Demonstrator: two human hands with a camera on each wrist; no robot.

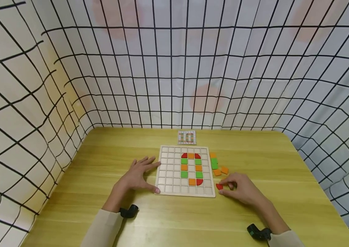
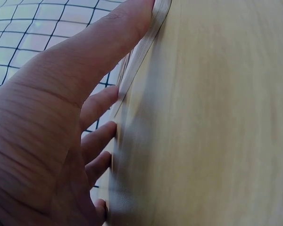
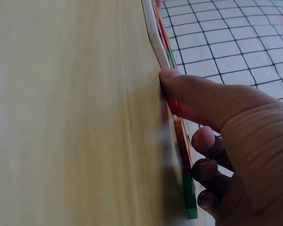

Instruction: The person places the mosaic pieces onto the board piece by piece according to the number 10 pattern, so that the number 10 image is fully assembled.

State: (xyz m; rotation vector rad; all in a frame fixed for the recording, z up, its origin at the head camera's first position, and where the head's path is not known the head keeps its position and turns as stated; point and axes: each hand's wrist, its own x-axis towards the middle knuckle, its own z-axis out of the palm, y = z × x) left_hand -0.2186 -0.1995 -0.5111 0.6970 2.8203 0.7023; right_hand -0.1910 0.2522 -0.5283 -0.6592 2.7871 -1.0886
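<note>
A wooden grid board (image 1: 169,171) lies on the table, with red, orange and green tiles set in its right half in a ring-like pattern. My left hand (image 1: 135,175) rests at the board's left edge, fingers spread, thumb (image 2: 108,28) by the lower corner. Beside the lower right edge, my right hand (image 1: 240,188) pinches a red quarter-circle tile (image 1: 219,186) between thumb and index finger. In the right wrist view the red tile (image 3: 173,106) shows behind the thumb, low over the wood; the other fingers are curled in.
Several loose orange tiles (image 1: 224,170) and green tiles (image 1: 214,163) lie right of the board. Behind it is a small pattern card (image 1: 187,137). Black netting (image 1: 177,77) before white cloth encloses the wooden table (image 1: 162,223) at the back and sides.
</note>
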